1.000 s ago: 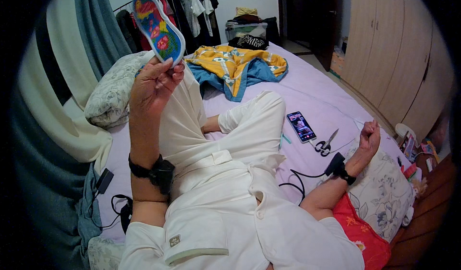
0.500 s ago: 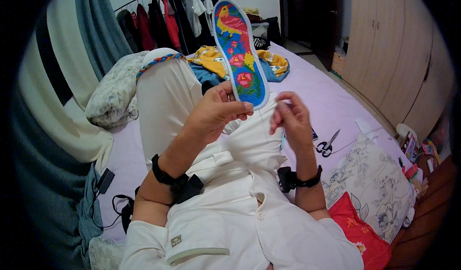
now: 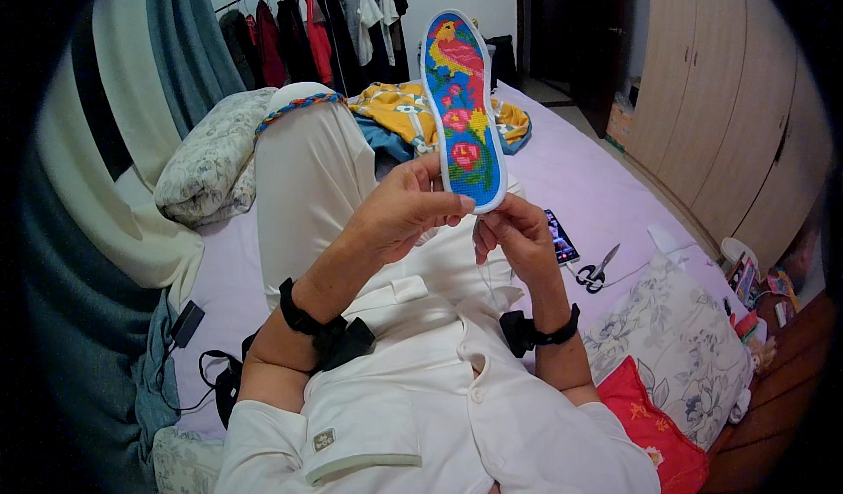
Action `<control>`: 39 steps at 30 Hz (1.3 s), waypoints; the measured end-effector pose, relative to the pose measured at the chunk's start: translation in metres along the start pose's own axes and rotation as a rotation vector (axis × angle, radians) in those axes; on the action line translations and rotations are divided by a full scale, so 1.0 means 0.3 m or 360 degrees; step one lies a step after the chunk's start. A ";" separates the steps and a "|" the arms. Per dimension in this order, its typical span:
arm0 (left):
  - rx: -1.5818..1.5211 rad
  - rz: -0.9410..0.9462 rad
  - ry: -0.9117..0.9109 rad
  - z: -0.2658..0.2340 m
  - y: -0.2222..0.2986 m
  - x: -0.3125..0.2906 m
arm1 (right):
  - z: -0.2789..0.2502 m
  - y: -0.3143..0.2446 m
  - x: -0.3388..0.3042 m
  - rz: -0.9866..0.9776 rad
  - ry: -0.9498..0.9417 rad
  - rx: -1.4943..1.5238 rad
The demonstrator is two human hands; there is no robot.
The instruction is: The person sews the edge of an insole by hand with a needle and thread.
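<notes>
An embroidered insole (image 3: 465, 116) stands tilted up in front of me, white-edged, with a bird and pink flowers stitched on blue. My left hand (image 3: 408, 209) grips its lower left side, thumb on the stitched face and fingers behind. At the insole's bottom edge, my right hand (image 3: 520, 235) is closed in a pinch. What sits between those fingertips is too small to make out. A thin pale thread (image 3: 488, 285) seems to hang below the right hand, over my white clothes.
On the lilac bedsheet to the right lie a phone (image 3: 560, 236) with a lit screen, scissors (image 3: 597, 270) and a floral pillow (image 3: 667, 345). A yellow-and-blue cloth (image 3: 395, 108) is heaped beyond my raised knee. A braided cord (image 3: 299, 106) lies across that knee.
My right hand has come in from the right to the insole's lower edge and closed into a pinch. The insole and left hand have shifted slightly right and down in view.
</notes>
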State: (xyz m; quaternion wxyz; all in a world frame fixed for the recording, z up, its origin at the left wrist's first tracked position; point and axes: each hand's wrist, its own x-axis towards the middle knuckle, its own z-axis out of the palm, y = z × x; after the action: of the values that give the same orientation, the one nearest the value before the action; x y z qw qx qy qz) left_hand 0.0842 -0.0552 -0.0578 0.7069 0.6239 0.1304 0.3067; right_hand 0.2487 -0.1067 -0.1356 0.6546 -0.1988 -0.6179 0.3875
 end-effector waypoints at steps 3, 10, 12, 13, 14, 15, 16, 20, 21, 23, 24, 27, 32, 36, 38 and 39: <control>-0.0012 -0.0009 -0.0010 0.005 0.005 -0.004 | -0.001 0.007 0.000 -0.0016 0.0006 0.0013; -0.0018 -0.0026 -0.0043 0.008 0.007 -0.005 | -0.001 0.005 -0.001 -0.0029 0.0024 -0.0014; -0.0009 -0.0029 -0.0030 0.009 0.008 -0.006 | -0.003 0.006 -0.002 -0.0032 0.0020 -0.0022; -0.0006 -0.0035 -0.0026 0.008 0.008 -0.005 | -0.003 0.008 -0.002 -0.0034 0.0023 -0.0014; -0.0003 -0.0041 -0.0022 0.005 0.007 -0.004 | -0.002 0.010 -0.002 -0.0036 0.0025 -0.0007; 0.0000 -0.0047 -0.0019 0.003 0.006 -0.002 | -0.002 0.012 -0.002 -0.0038 0.0028 0.0000; -0.0004 -0.0041 -0.0019 0.001 0.005 -0.001 | -0.001 0.012 -0.002 -0.0045 0.0033 0.0010; -0.0017 -0.0030 -0.0010 0.005 0.008 0.000 | -0.004 0.017 -0.001 -0.0067 0.0039 0.0021; -0.0019 -0.0030 -0.0005 0.007 0.010 0.000 | -0.005 0.019 -0.001 -0.0071 0.0037 0.0015; -0.0028 -0.0041 -0.0027 0.007 0.012 -0.001 | -0.007 0.017 -0.002 -0.0070 0.0029 0.0034; -0.0032 -0.0046 -0.0037 0.006 0.014 -0.001 | -0.007 0.017 -0.002 -0.0069 0.0024 0.0044; -0.0031 -0.0065 -0.0064 0.001 0.017 0.001 | -0.005 0.013 -0.001 -0.0048 0.0006 0.0076; -0.0051 -0.0065 -0.0080 0.001 0.017 -0.001 | -0.002 0.006 -0.002 -0.0015 0.0009 0.0055; -0.0050 -0.0086 -0.0085 0.004 0.014 0.000 | -0.013 0.004 -0.004 -0.0023 0.0007 -0.0065; -0.0030 -0.0093 -0.0091 0.003 0.011 0.004 | -0.016 0.006 -0.004 -0.0030 -0.0018 -0.0011; -0.0021 -0.0096 -0.0094 0.003 0.010 0.006 | -0.018 0.006 -0.004 -0.0033 -0.0031 0.0015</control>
State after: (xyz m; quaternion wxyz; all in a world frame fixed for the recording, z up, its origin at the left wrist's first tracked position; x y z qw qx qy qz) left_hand 0.0855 -0.0547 -0.0545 0.7235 0.6238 0.1263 0.2675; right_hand 0.2535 -0.1052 -0.1386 0.6536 -0.1855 -0.6244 0.3855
